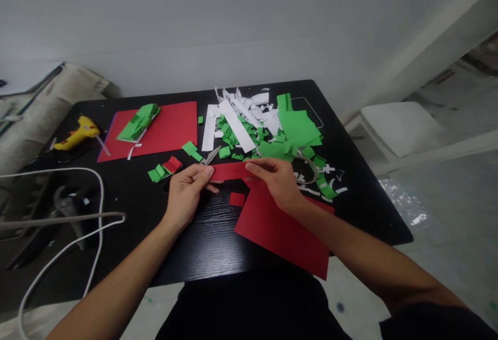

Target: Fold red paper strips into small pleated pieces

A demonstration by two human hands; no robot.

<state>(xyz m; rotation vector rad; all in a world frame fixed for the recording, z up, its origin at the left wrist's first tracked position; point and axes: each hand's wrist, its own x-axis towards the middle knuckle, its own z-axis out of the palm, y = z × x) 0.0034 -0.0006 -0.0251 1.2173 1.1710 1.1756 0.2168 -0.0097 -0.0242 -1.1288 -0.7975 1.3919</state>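
A red paper strip [230, 171] is stretched between my two hands, just above the black table. My left hand [185, 190] pinches its left end between thumb and fingers. At the other end, my right hand [277, 178] grips the strip, thumb on top. Under my right forearm lies a large red sheet [280, 231], partly past the table's front edge. A small folded red piece [237, 199] rests below the strip. Scissors [212, 156] lie just beyond my left hand, their handles mostly hidden. Small green folded pieces [157, 173] and a red one [172, 164] sit to its left.
Green and white paper scraps [241, 130] pile up at the back middle, near green sheets [298, 127] and a tape roll [307, 170]. A green paper bundle [140, 122] lies on another red sheet [175, 122]. A yellow glue gun [80, 133], pliers [68, 207] and white cable [101, 194] occupy the left.
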